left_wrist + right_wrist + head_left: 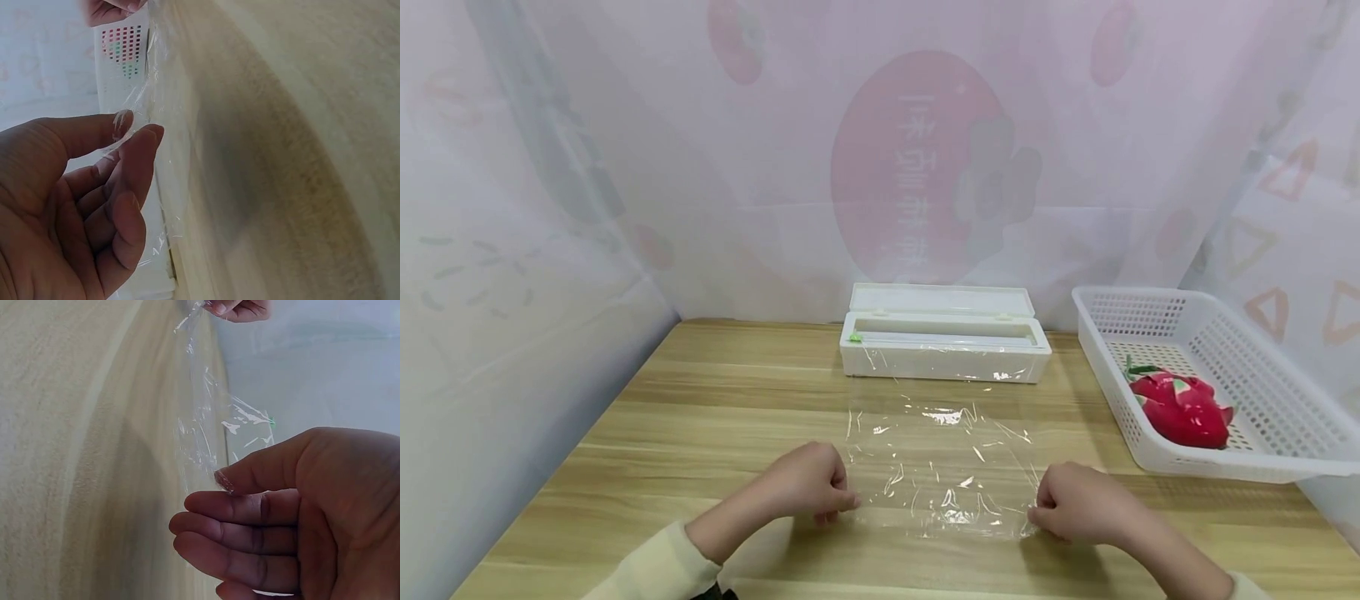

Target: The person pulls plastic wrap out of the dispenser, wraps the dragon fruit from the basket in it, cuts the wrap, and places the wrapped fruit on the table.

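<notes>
— Cling film (pixel 942 454) is stretched flat just above the worktop (pixel 715 417), running from the white dispenser box (pixel 944 343) toward the person. Where are the hands?

— Both sit at the near edge of the sheet, one at each corner. The left hand (pixel 808 482) is at the near left corner, forearm coming in from the lower left in a pale sleeve (pixel 658 567), knuckles up and fingers curled under.

— And its grip?

— The left wrist view shows it plainly: thumb and forefinger (pixel 140 153) press together with the film's edge caught between them, the other fingers loosely folded below.

— The right one?

— The right hand (pixel 1075 504) mirrors it at the near right corner, forearm entering from the lower right. In the right wrist view the thumb tip (pixel 225 480) meets the forefinger on the film (pixel 206 434), pinching it, while the remaining fingers lie stacked and half bent beneath.

— Is the sheet free of the box?

— Its far edge reaches the front of the dispenser, whose lid stands open; whether it is cut away I cannot tell. The film is wrinkled, with bright creases across its middle.

— Anything else nearby?

— A white perforated basket (pixel 1285 454) stands to the right of the box, well apart from the hands, with a red dragon fruit (pixel 1183 408) lying in it.
</notes>
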The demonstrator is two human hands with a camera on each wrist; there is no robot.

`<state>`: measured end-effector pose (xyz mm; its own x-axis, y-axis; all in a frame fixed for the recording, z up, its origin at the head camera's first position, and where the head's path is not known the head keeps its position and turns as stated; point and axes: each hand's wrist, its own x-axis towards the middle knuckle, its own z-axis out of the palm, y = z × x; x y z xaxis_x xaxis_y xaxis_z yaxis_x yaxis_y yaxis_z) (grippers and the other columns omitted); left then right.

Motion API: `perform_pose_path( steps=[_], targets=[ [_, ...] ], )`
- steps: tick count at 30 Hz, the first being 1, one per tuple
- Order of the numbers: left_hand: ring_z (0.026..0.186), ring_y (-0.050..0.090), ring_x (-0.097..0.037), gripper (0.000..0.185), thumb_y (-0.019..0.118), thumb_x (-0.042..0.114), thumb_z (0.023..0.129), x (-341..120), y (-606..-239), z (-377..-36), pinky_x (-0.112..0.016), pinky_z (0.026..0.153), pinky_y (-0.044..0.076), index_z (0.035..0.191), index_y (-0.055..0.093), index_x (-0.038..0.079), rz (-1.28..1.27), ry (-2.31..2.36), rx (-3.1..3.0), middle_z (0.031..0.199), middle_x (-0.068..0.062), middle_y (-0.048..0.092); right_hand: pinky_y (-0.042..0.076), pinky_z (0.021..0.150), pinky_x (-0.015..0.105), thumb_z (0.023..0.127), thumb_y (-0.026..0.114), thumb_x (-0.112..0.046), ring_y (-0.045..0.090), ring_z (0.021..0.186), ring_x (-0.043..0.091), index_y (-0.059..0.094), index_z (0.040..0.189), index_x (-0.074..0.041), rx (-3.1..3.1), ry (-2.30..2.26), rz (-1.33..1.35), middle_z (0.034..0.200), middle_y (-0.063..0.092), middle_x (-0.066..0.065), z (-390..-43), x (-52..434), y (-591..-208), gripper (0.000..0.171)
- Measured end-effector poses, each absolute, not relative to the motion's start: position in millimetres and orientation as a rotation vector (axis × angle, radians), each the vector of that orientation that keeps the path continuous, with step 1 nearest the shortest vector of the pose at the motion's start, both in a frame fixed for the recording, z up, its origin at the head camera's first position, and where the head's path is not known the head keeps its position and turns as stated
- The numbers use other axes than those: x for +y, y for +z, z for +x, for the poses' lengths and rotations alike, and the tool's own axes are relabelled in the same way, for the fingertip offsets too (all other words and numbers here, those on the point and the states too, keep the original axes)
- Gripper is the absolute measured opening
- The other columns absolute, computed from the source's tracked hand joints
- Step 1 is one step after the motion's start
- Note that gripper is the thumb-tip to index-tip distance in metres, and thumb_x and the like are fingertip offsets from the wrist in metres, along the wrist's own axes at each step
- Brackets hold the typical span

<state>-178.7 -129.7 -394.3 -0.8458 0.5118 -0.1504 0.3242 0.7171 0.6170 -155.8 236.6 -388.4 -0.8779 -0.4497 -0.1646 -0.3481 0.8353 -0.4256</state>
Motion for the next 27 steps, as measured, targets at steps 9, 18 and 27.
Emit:
perform_pose_path(
  steps=[9, 18, 27],
  targets=[
    [0.045, 0.037, -0.001, 0.040, 0.075, 0.020, 0.078, -127, -400, -170, -0.021, 0.042, 0.030, 0.049, 0.048, 0.022, 0.842, 0.610, 2.782, 0.047, 0.017, 0.038, 0.024, 0.043, 0.024, 0.080, 0.073, -0.026, 0.033, 0.045, 0.005, 0.045, 0.050, -0.022, 2.824, -0.406, -0.579, 0.048, 0.034, -0.012, -148, 236, -399, 0.041],
    [0.046, 0.034, -0.002, 0.031, 0.067, 0.014, 0.069, -126, -404, -161, -0.022, 0.041, 0.030, 0.049, 0.045, 0.023, 0.939, 0.428, 2.890, 0.048, 0.016, 0.038, 0.028, 0.045, 0.027, 0.079, 0.074, -0.029, 0.035, 0.048, 0.007, 0.046, 0.054, -0.023, 2.878, -0.223, -0.651, 0.052, 0.039, -0.011, -139, 233, -403, 0.038],
    [0.045, 0.032, 0.000, 0.034, 0.072, 0.014, 0.065, -129, -404, -159, -0.021, 0.039, 0.028, 0.048, 0.045, 0.024, 1.010, 0.342, 2.869, 0.047, 0.018, 0.035, 0.030, 0.045, 0.028, 0.073, 0.079, -0.040, 0.035, 0.049, 0.006, 0.045, 0.057, -0.025, 2.928, -0.175, -0.747, 0.055, 0.037, -0.013, -135, 237, -404, 0.040]
  ],
)
